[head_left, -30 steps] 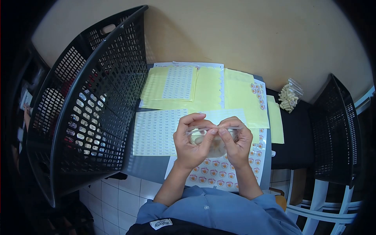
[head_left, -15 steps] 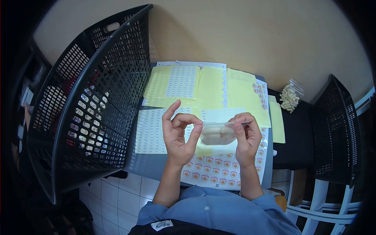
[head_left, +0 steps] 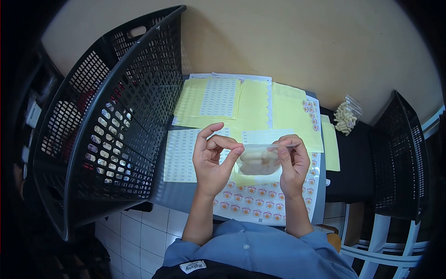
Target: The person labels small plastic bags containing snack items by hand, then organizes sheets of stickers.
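Note:
A small clear zip bag point(head_left: 259, 162) with pale, rounded pieces inside hangs between my two hands above the table. My left hand point(head_left: 214, 160) pinches the bag's top left corner between thumb and index finger, its other fingers curled or raised. At the opposite top corner, my right hand point(head_left: 291, 160) grips the edge with thumb and fingers. The bag's upper edge runs nearly level between them. Beneath lie a sheet of round orange-and-pink stickers point(head_left: 251, 211) and a sheet of small printed labels point(head_left: 180, 156).
Yellow backing sheets point(head_left: 255, 100) cover the table's far part. A large black perforated basket point(head_left: 139, 93) stands at left, with items showing through its holes. Another black basket point(head_left: 402, 158) is at right. Near the wall sits a bag of pale capsule-like pieces point(head_left: 344, 118).
The whole view has shifted slightly, so the table and baskets appear a little further right. Both hands keep their hold on the bag, which is tilted a bit more toward me.

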`<state>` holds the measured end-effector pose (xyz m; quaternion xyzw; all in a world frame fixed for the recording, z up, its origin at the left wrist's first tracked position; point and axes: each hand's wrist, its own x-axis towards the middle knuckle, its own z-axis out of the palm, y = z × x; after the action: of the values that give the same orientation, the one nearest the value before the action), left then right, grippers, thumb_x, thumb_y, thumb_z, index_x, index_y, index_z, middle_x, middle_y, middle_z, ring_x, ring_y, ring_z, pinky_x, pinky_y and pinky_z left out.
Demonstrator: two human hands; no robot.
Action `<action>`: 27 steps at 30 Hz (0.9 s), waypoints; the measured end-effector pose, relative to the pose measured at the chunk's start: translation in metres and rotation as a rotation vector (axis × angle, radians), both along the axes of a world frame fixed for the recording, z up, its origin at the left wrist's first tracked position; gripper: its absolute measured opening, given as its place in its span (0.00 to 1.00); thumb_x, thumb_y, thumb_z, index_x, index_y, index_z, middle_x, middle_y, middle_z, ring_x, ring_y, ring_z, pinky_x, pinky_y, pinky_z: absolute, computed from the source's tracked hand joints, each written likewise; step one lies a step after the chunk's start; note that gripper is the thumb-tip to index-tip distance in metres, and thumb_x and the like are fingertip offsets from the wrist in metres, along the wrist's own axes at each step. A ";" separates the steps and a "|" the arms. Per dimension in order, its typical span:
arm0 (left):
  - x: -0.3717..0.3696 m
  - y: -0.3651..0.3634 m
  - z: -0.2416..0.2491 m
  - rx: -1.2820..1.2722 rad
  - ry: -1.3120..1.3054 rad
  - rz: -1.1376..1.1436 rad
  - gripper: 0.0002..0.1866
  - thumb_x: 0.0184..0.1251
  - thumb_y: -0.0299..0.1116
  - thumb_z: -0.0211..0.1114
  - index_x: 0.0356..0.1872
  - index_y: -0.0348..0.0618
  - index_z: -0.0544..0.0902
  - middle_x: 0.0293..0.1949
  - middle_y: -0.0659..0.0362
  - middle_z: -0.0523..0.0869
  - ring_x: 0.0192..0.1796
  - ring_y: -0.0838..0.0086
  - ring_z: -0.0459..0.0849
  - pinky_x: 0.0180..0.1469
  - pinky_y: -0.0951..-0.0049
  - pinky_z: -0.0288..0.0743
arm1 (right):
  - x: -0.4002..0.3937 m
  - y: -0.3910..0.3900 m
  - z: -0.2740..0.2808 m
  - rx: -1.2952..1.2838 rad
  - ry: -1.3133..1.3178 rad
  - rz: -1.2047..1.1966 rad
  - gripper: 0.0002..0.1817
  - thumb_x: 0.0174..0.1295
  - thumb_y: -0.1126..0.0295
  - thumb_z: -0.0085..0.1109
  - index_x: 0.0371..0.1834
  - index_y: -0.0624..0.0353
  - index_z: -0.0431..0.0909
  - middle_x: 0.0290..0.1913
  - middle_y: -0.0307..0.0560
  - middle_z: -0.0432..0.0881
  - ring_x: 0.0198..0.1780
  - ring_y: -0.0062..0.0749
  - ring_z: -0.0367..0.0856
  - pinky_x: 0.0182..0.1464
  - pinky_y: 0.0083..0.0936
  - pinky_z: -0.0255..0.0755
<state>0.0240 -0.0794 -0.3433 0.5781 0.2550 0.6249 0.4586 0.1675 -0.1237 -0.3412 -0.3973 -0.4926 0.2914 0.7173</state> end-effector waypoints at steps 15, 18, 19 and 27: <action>0.020 -0.007 0.004 0.099 0.039 -0.152 0.44 0.47 0.18 0.63 0.63 0.33 0.44 0.25 0.57 0.81 0.33 0.78 0.80 0.43 0.78 0.71 | -0.003 -0.001 0.001 0.020 -0.102 0.122 0.07 0.52 0.77 0.57 0.32 0.64 0.71 0.35 0.46 0.76 0.37 0.24 0.74 0.42 0.18 0.66; 0.017 -0.008 0.006 0.026 0.062 -0.142 0.44 0.48 0.18 0.62 0.63 0.33 0.44 0.24 0.57 0.81 0.33 0.78 0.80 0.43 0.79 0.70 | -0.001 -0.001 0.004 -0.066 -0.031 0.161 0.04 0.50 0.77 0.59 0.29 0.64 0.76 0.32 0.47 0.79 0.37 0.26 0.76 0.42 0.21 0.67; 0.017 -0.008 0.004 0.029 0.061 -0.125 0.43 0.48 0.18 0.62 0.63 0.32 0.43 0.24 0.58 0.80 0.32 0.78 0.80 0.43 0.79 0.71 | -0.001 -0.001 0.005 -0.077 -0.081 0.116 0.03 0.50 0.77 0.59 0.28 0.63 0.77 0.30 0.46 0.80 0.36 0.26 0.76 0.42 0.20 0.67; 0.014 -0.003 0.008 0.060 0.066 -0.013 0.42 0.49 0.19 0.60 0.62 0.29 0.43 0.25 0.56 0.82 0.32 0.76 0.81 0.42 0.79 0.71 | 0.001 0.003 0.009 -0.072 -0.239 -0.032 0.04 0.53 0.73 0.57 0.28 0.61 0.80 0.28 0.44 0.81 0.31 0.27 0.77 0.41 0.20 0.65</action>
<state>0.0375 -0.0825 -0.3350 0.6134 0.2476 0.6098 0.4364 0.1685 -0.1205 -0.3325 -0.4625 -0.5575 0.2479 0.6433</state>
